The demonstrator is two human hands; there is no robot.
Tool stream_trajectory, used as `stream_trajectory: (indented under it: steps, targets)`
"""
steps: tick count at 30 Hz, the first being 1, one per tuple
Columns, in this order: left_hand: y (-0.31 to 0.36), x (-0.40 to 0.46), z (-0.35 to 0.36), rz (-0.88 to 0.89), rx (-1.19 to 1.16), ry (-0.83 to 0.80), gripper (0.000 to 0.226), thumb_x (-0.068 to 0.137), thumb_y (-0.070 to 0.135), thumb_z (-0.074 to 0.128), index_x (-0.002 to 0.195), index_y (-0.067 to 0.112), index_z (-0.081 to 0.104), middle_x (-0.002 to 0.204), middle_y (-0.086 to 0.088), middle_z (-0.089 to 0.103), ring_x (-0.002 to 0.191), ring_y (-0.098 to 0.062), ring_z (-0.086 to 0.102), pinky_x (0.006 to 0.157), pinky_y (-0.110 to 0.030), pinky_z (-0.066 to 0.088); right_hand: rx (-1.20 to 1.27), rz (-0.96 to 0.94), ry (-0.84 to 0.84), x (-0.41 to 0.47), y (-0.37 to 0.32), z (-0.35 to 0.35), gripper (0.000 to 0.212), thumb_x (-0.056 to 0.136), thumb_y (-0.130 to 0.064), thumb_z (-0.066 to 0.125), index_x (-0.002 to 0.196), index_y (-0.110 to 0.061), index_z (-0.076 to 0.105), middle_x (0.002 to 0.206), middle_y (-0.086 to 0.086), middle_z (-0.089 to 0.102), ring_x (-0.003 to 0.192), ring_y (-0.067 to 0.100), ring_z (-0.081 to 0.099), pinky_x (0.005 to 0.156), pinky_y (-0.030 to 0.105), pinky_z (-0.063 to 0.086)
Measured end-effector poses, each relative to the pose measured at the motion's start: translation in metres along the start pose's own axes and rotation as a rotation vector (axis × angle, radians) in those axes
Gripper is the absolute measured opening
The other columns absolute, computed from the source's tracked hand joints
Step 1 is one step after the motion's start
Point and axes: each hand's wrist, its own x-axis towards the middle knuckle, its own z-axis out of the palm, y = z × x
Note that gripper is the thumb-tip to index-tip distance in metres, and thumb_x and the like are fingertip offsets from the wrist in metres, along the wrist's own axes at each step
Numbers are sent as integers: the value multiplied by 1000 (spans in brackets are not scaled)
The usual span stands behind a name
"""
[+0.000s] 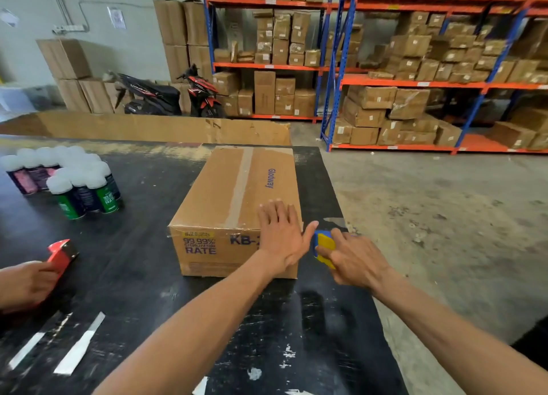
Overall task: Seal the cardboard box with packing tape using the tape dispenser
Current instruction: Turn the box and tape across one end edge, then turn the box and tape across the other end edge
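- The cardboard box (237, 213) sits mid-tabletop (133, 276), flaps closed, 1 tape strip along its top seam.
- The left hand (280, 236) lies flat on the box's near right corner, fingers spread, hiding part of the "KB-" print.
- The right hand (354, 259) wraps the blue-and-yellow tape dispenser (323, 243) against the box's right side; the roll is hidden.
- Another person's hand (25, 282), cut off at the left edge, holds a red dispenser (60, 253).

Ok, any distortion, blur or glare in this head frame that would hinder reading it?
Head view: wide-angle bending bows the shelving and the table edges; overhead light glares off the table's black top; the white-capped bottles are soft and washed out; the cardboard box print stays readable.
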Motion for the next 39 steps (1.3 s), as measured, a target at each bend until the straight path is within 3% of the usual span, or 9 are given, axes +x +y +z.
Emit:
stream_trajectory:
  steps: [6, 9, 13, 17, 22, 27, 32, 34, 39]
  targets:
    - [2, 7, 4, -15, 22, -63, 70, 97, 39, 5, 155, 3, 23, 158, -33, 21, 146, -52, 18, 115, -68, 10, 56, 134, 14, 5, 21, -11, 48, 40, -34, 93, 86, -32, 80, 71, 11, 58, 39, 32, 58, 34, 27, 38]
    - [-11, 0, -1, 86, 75, -77, 81, 88, 45, -9, 158, 10, 11, 152, -38, 29, 138, -57, 29, 111, -72, 20, 92, 240, -73, 10, 21, -28, 45, 64, -44, 81, 108, -46, 73, 87, 7, 60, 64, 33, 69, 48, 30, 38]
    - [-32, -8, -22, 253, 195, -211, 66, 104, 42, 19, 157, 19, -14, 156, -36, 19, 139, -57, 25, 109, -69, 26, 159, 323, 52, 23, 27, -47, 42, 80, -51, 63, 122, -53, 63, 105, 3, 60, 90, 31, 67, 63, 32, 43]
    - [-54, -18, -42, 247, 347, -249, 102, 92, 43, 52, 154, 15, -24, 146, -26, 31, 119, -44, 48, 88, -47, 43, 308, 423, 139, 35, 32, -63, 44, 79, -55, 66, 123, -53, 63, 94, 1, 58, 90, 30, 65, 64, 31, 40]
    - [-78, -26, -25, -90, 235, -78, 100, 89, 77, 27, 157, 6, 5, 152, -24, 29, 135, -47, 33, 109, -63, 28, 411, 514, 140, 47, 28, -70, 45, 79, -55, 61, 123, -56, 61, 84, -5, 48, 93, 25, 63, 65, 30, 36]
    - [-100, -23, -28, 51, 324, -174, 83, 98, 64, 31, 157, 8, 9, 164, -21, 12, 145, -51, 21, 112, -66, 25, 568, 564, 153, 56, 21, -68, 46, 75, -59, 63, 121, -56, 63, 95, -4, 63, 97, 24, 62, 69, 31, 40]
    - [-195, -16, -44, 256, 227, -342, 89, 86, 77, 19, 158, 29, -3, 168, -3, 4, 152, -37, 8, 122, -48, 6, 842, 645, 248, 58, 19, -74, 48, 70, -63, 74, 116, -50, 70, 119, -4, 72, 105, 22, 64, 82, 41, 55]
    - [-224, -13, -60, 289, 178, -352, 88, 87, 76, 34, 157, 35, 1, 167, 4, 9, 153, -32, 11, 123, -46, 3, 948, 672, 256, 60, 21, -78, 47, 67, -62, 77, 113, -50, 71, 118, -8, 72, 101, 17, 63, 80, 40, 55]
    - [-168, 2, -62, 205, 318, -312, 130, 69, 86, 55, 158, 14, -7, 166, -17, -3, 152, -39, 1, 121, -59, 0, 1158, 746, 293, 69, 21, -82, 48, 62, -57, 82, 109, -48, 74, 115, -11, 72, 92, 8, 60, 68, 28, 48]
